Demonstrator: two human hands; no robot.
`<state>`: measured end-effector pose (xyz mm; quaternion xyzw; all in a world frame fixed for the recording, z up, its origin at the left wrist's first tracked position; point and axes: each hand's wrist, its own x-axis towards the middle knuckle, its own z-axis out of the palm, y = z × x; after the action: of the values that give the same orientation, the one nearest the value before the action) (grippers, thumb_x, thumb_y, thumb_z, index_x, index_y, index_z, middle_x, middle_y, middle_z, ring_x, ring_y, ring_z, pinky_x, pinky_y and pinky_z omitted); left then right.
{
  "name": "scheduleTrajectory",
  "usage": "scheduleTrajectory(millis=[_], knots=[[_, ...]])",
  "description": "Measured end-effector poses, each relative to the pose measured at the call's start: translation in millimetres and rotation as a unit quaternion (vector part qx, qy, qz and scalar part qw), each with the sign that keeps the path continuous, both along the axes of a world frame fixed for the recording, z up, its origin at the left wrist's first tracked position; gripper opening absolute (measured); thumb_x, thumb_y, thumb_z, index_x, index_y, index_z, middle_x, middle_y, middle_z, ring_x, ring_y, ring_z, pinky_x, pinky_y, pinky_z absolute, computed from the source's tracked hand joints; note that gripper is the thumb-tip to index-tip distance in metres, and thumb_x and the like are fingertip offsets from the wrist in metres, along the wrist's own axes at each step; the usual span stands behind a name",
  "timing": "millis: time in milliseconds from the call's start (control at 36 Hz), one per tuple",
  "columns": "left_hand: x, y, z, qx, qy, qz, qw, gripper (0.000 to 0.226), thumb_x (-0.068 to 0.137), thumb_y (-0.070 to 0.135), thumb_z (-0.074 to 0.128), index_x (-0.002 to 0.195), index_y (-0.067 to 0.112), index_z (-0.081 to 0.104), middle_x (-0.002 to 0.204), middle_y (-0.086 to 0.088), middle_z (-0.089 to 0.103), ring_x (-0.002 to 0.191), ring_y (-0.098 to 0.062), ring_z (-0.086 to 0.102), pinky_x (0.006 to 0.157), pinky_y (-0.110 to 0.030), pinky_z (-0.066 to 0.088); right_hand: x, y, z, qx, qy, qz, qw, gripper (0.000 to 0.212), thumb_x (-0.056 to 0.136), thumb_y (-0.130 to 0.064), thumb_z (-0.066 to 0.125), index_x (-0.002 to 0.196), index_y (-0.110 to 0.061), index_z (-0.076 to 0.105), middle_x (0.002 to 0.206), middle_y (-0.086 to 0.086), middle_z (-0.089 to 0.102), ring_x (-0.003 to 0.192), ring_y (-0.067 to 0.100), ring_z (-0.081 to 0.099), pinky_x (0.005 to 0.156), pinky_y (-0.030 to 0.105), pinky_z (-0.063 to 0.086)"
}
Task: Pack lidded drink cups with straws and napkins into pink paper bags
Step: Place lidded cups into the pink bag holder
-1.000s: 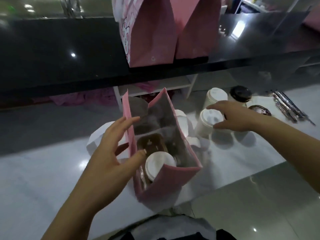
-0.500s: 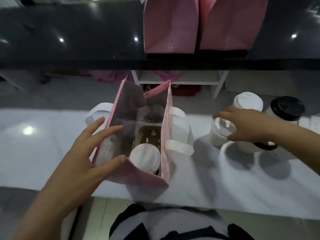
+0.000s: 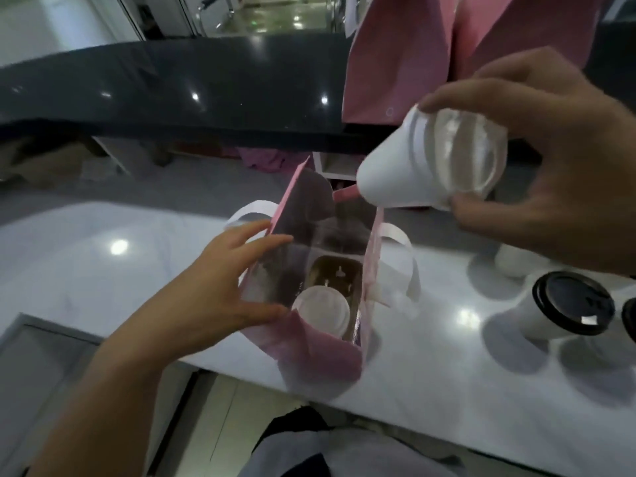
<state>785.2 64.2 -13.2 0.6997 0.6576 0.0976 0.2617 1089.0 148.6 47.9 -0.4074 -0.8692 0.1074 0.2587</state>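
Pink paper bag [image 3: 320, 359] is standing open near the tabletop [image 3: 103, 270] front edge, holding a white-lidded cup [image 3: 321, 313] in the brown carrier [image 3: 335, 273]'s near slot; the far slot is showing open. Left hand [image 3: 220, 287] is spreading flat on the bag's left wall. Right hand [image 3: 557, 160] is gripping a clear-lidded cup [image 3: 395, 166], now lifted off the tabletop and tilting over the bag's far right corner.
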Motion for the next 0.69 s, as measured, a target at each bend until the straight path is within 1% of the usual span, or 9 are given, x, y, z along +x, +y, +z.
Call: scheduleTrajectory(millis=[83, 167, 250, 333, 444, 500, 556, 611, 694], knots=[[-6, 2, -3, -0.024, 0.002, -0.024, 0.999, 0.108, 0.060, 0.057, 0.081, 0.148, 0.053, 0.017, 0.125, 0.060, -0.004, 0.128, 0.021, 0.008, 0.113, -0.019, 0.020, -29, -9, 11, -0.072, -0.017, 0.055, 0.996, 0.072, 0.064, -0.053, 0.064, 0.135, -0.047, 0.048, 0.124, -0.012, 0.045, 0.109, 0.012, 0.052, 0.089, 0.035, 0.053], [-11, 1, -6, -0.038, -0.009, -0.031, 0.999, 0.124, 0.058, 0.058, 0.084, 0.152, 0.050, 0.003, 0.138, 0.051, 0.001, 0.136, 0.013, 0.008, 0.117, -0.021, 0.020, -59, -6, 12, -0.113, -0.084, 0.074, 0.987, 0.074, 0.063, -0.060, 0.060, 0.135, -0.054, 0.045, 0.123, -0.020, 0.043, 0.103, 0.005, 0.053, 0.081, 0.023, 0.050], [-18, -2, -12, -0.037, -0.027, -0.036, 0.998, 0.132, 0.056, 0.060, 0.087, 0.150, 0.053, -0.005, 0.155, 0.037, -0.001, 0.145, 0.004, 0.007, 0.121, -0.032, 0.023, -96, 1, 3, -0.120, -0.186, 0.077, 0.972, 0.074, 0.068, -0.056, 0.068, 0.137, -0.053, 0.041, 0.127, -0.016, 0.042, 0.099, 0.008, 0.053, 0.078, 0.023, 0.050], [-24, -5, -17, -0.037, -0.061, -0.034, 0.997, 0.135, 0.056, 0.057, 0.089, 0.147, 0.059, -0.011, 0.157, 0.034, 0.000, 0.147, 0.000, 0.010, 0.119, -0.040, 0.030, -131, 15, -23, -0.102, -0.273, 0.083, 0.953, 0.071, 0.074, -0.046, 0.077, 0.136, -0.050, 0.042, 0.127, -0.010, 0.046, 0.098, 0.012, 0.052, 0.074, 0.027, 0.052], [-32, -6, -23, -0.028, -0.103, -0.032, 0.994, 0.133, 0.058, 0.054, 0.089, 0.144, 0.063, -0.013, 0.157, 0.034, 0.003, 0.148, -0.003, 0.010, 0.119, -0.043, 0.032, -163, 36, -63, -0.131, -0.352, 0.079, 0.923, 0.069, 0.078, -0.029, 0.078, 0.138, -0.040, 0.045, 0.116, -0.007, 0.045, 0.090, 0.012, 0.046, 0.062, 0.021, 0.036], [-37, -6, -25, -0.031, -0.110, -0.035, 0.993, 0.132, 0.060, 0.055, 0.087, 0.141, 0.064, -0.017, 0.154, 0.038, -0.001, 0.148, -0.002, 0.007, 0.120, -0.041, 0.030, -170, 45, -78, -0.142, -0.380, 0.074, 0.911, 0.072, 0.079, -0.021, 0.077, 0.141, -0.036, 0.044, 0.114, -0.004, 0.045, 0.089, 0.012, 0.043, 0.063, 0.022, 0.036], [-41, -5, -26, -0.033, -0.112, -0.043, 0.992, 0.131, 0.062, 0.057, 0.085, 0.139, 0.064, -0.021, 0.151, 0.041, -0.006, 0.147, 0.001, 0.003, 0.121, -0.040, 0.027, -173, 52, -89, -0.160, -0.405, 0.069, 0.898, 0.073, 0.080, -0.018, 0.076, 0.143, -0.036, 0.044, 0.122, -0.001, 0.049, 0.091, 0.013, 0.044, 0.069, 0.025, 0.039], [-46, -4, -28, -0.029, -0.118, -0.053, 0.991, 0.132, 0.063, 0.060, 0.083, 0.140, 0.062, -0.024, 0.153, 0.039, -0.012, 0.146, 0.006, -0.004, 0.122, -0.037, 0.023, -176, 58, -95, -0.178, -0.426, 0.069, 0.884, 0.073, 0.080, -0.017, 0.075, 0.144, -0.036, 0.043, 0.128, -0.001, 0.050, 0.098, 0.016, 0.050, 0.075, 0.027, 0.045], [-51, -2, -32, -0.021, -0.133, -0.064, 0.989, 0.130, 0.064, 0.063, 0.081, 0.141, 0.060, -0.024, 0.154, 0.037, -0.016, 0.145, 0.009, -0.009, 0.123, -0.033, 0.017, -178, 66, -99, -0.188, -0.424, 0.075, 0.883, 0.077, 0.078, -0.019, 0.077, 0.144, -0.039, 0.042, 0.130, -0.002, 0.051, 0.110, 0.021, 0.055, 0.083, 0.030, 0.050]])
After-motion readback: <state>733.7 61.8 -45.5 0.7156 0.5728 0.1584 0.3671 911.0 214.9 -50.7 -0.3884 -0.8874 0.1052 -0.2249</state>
